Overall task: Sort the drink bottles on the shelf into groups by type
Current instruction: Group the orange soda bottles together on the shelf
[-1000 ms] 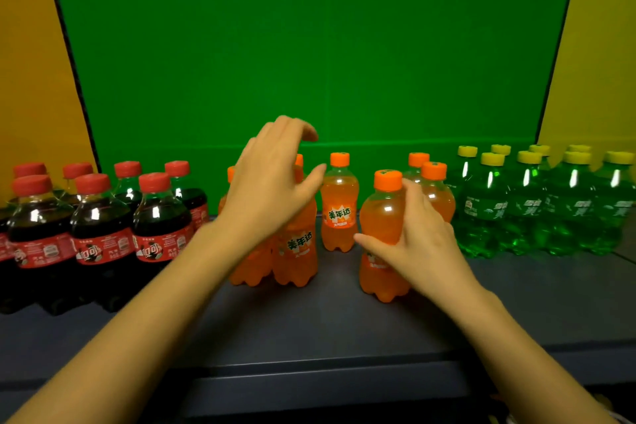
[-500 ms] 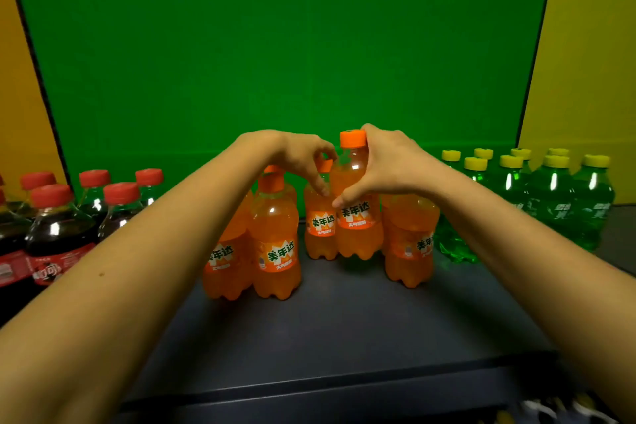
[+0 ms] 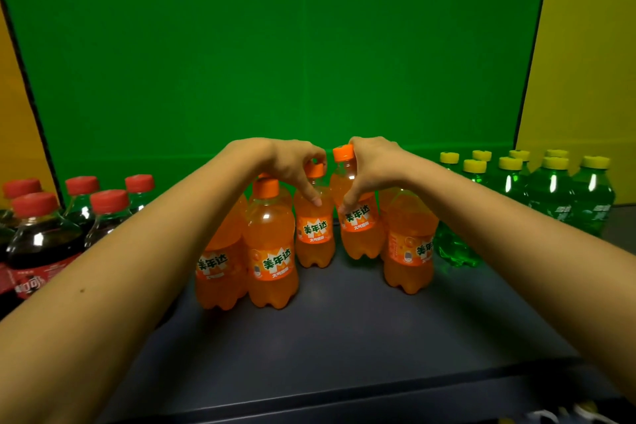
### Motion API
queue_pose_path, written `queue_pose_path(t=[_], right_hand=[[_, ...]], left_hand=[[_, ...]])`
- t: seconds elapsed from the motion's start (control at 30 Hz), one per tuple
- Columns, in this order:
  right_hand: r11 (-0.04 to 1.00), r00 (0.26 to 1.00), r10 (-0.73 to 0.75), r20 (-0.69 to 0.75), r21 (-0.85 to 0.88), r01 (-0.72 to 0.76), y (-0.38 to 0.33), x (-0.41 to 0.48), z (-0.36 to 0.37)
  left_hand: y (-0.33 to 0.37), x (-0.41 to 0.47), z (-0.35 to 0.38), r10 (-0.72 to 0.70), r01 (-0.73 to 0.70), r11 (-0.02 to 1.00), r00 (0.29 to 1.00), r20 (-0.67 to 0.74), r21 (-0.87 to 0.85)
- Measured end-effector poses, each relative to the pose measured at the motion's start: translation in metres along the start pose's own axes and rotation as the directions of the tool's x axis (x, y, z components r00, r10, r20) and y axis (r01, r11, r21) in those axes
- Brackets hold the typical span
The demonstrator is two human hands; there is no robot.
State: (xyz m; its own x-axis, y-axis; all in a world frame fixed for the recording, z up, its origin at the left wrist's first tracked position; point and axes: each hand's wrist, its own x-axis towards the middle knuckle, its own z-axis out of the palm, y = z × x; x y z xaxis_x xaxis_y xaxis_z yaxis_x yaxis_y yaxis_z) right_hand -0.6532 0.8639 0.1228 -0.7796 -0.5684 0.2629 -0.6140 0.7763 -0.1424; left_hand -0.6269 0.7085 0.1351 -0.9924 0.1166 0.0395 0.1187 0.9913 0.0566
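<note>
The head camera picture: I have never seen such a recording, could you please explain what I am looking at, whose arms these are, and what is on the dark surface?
There is no machine here. A person wears a wide-angle camera on the head, looking forward and down, so the two bare arms are the person's own.

On the dark grey shelf stand three groups of small plastic drink bottles: dark cola bottles with red caps on the left, orange soda bottles with orange caps in the middle, and green soda bottles with yellow caps on the right. Behind them is a green backdrop.

The left hand grips one orange bottle near its neck. The right hand grips the neighbouring tilted orange bottle, which appears slightly lifted. Both are at the back of the orange group.
</note>
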Motion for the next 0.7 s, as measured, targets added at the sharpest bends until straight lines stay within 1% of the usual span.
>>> queue_pose_path(t=[0.1, 0.23, 0.4, 0.57, 0.7], right_hand=[[1.0, 1.0, 0.005, 0.002, -0.001, -0.005, 0.002, 0.006, 0.001], [0.994, 0.999, 0.028, 0.033, -0.109, -0.024, 0.002, 0.012, 0.001], [0.985, 0.998, 0.042, 0.054, -0.168, -0.032, 0.001, 0.016, 0.001], [0.974, 0.991, 0.07, 0.117, -0.223, -0.042, -0.002, 0.017, 0.008], [0.954, 0.991, 0.052, 0.126, -0.299, -0.012, -0.004, 0.015, 0.008]], left_hand=[[0.0, 0.001, 0.0, 0.005, -0.005, 1.0, 1.0, -0.001, -0.007], [0.001, 0.001, 0.001, 0.005, -0.005, 1.0, 1.0, 0.005, 0.0], [0.002, 0.001, 0.0, 0.0, 0.0, 1.0, 1.0, 0.006, 0.011], [0.002, 0.003, 0.001, -0.003, 0.003, 1.0, 1.0, 0.016, 0.031], [0.003, 0.002, 0.0, -0.002, 0.002, 1.0, 1.0, 0.018, 0.028]])
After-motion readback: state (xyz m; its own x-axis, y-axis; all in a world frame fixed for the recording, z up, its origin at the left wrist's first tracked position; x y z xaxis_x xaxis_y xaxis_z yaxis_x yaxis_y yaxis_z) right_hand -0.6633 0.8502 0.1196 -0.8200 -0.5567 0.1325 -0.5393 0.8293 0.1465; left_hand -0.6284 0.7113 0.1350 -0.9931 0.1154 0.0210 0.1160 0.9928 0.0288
